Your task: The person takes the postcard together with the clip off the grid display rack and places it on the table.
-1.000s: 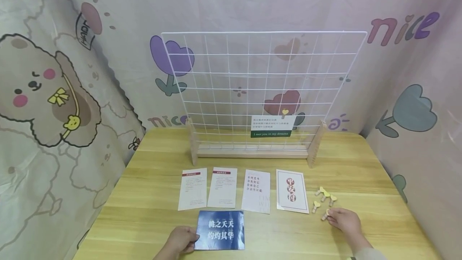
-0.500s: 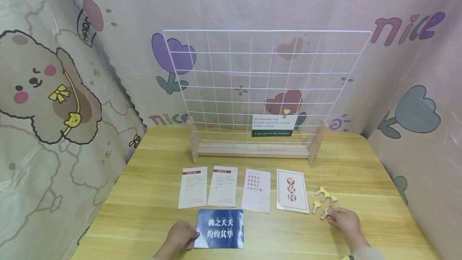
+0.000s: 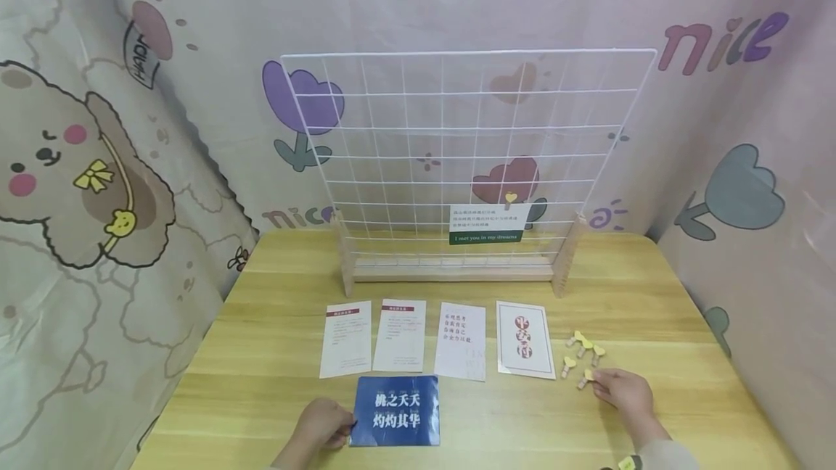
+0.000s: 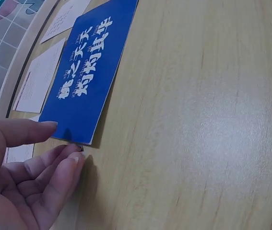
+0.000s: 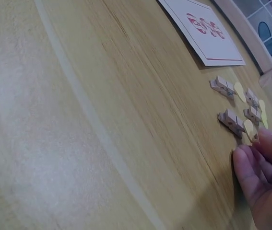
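Note:
My left hand [image 3: 322, 423] is at the lower left of a blue card [image 3: 395, 410] with white characters. In the left wrist view, the thumb lies over the card's short edge and the other fingers bend loosely beside it; a gap shows between thumb and fingers. At the right, my right hand [image 3: 625, 394] pinches the yellow heart end of a small wooden clothespin [image 5: 231, 122] between thumb and forefinger. That clothespin lies at the near side of a group of similar clothespins [image 3: 584, 344]. Part of its heart is hidden by the fingertips.
A white wire grid [image 3: 466, 129] stands in a wooden base [image 3: 451, 275]. One green-and-white card [image 3: 486, 225] hangs on it by a heart clothespin. Before it lie two red-headed cards [image 3: 400, 339], a text card [image 3: 460, 343] and a red-print card [image 3: 525, 343]. Patterned cloth surrounds the table.
The head view has shifted slightly. Both hands stay at nearly the same places beside the blue card and the clothespin.

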Action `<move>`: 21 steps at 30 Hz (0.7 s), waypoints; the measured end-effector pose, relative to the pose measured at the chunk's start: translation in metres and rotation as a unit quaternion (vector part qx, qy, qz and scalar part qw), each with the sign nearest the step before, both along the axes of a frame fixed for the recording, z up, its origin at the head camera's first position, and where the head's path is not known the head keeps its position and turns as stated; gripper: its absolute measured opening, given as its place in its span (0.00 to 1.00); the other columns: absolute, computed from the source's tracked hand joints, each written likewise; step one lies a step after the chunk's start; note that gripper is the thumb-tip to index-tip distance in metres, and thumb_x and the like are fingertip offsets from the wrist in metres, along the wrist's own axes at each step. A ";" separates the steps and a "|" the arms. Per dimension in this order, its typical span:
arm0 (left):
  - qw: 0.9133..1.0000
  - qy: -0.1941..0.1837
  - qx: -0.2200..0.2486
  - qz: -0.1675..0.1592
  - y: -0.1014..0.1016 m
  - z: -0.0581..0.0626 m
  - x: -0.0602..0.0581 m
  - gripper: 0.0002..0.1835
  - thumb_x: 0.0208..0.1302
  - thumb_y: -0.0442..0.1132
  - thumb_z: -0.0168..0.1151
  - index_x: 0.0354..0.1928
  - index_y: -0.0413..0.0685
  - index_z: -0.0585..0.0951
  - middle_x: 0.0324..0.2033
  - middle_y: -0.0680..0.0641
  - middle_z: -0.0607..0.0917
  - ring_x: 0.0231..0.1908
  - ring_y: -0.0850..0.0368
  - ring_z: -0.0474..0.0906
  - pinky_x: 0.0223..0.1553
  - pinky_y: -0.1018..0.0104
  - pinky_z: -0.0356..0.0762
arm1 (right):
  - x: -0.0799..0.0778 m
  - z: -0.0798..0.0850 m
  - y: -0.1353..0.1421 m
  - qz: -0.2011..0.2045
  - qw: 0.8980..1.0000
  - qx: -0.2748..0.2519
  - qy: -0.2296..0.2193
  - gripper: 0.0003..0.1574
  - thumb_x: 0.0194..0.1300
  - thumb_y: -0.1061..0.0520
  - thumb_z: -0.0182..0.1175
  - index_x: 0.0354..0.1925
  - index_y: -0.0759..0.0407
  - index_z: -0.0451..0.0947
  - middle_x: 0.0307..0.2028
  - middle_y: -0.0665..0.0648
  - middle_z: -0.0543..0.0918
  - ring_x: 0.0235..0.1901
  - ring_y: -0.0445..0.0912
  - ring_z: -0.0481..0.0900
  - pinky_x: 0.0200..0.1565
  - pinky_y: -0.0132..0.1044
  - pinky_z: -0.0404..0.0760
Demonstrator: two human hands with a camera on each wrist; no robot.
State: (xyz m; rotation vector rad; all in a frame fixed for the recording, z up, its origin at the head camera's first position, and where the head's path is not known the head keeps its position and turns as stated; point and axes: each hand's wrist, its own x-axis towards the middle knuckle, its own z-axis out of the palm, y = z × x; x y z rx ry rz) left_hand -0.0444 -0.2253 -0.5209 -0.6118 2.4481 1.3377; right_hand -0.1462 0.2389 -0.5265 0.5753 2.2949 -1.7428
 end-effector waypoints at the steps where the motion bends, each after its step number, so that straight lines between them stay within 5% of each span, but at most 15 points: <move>1: 1.000 0.000 0.004 -0.005 -0.002 0.000 0.000 0.08 0.44 0.31 0.58 0.13 0.38 0.73 0.10 0.50 0.73 0.10 0.65 0.67 0.14 0.76 0.69 | 0.000 -0.001 0.001 0.007 1.000 0.003 -0.001 0.25 0.53 0.64 0.58 0.44 0.83 0.64 0.28 0.64 0.79 0.25 0.42 0.78 0.32 0.32 0.78; 8: 0.998 0.016 0.064 -0.023 -0.010 0.004 -0.003 0.08 0.49 0.35 0.57 0.23 0.34 0.75 0.17 0.48 0.75 0.19 0.58 0.70 0.21 0.68 0.72 | -0.003 0.000 0.004 0.053 0.999 0.003 -0.009 0.32 0.57 0.56 0.56 0.48 0.81 0.60 0.37 0.67 0.77 0.33 0.45 0.77 0.38 0.35 0.77; 15: 0.996 0.029 0.075 -0.045 -0.018 0.009 -0.012 0.13 0.51 0.38 0.56 0.32 0.31 0.75 0.26 0.46 0.78 0.28 0.53 0.74 0.30 0.60 0.75 | -0.006 0.014 0.006 0.095 0.994 0.047 -0.007 0.30 0.61 0.55 0.51 0.50 0.80 0.59 0.42 0.71 0.73 0.40 0.54 0.75 0.43 0.40 0.74; 21: 0.988 0.028 0.150 -0.019 -0.022 0.018 -0.024 0.16 0.53 0.39 0.56 0.37 0.30 0.72 0.29 0.44 0.78 0.29 0.53 0.74 0.31 0.61 0.75 | -0.012 0.033 0.002 0.121 0.990 0.074 0.005 0.36 0.62 0.48 0.48 0.54 0.78 0.56 0.49 0.74 0.67 0.48 0.61 0.68 0.48 0.49 0.68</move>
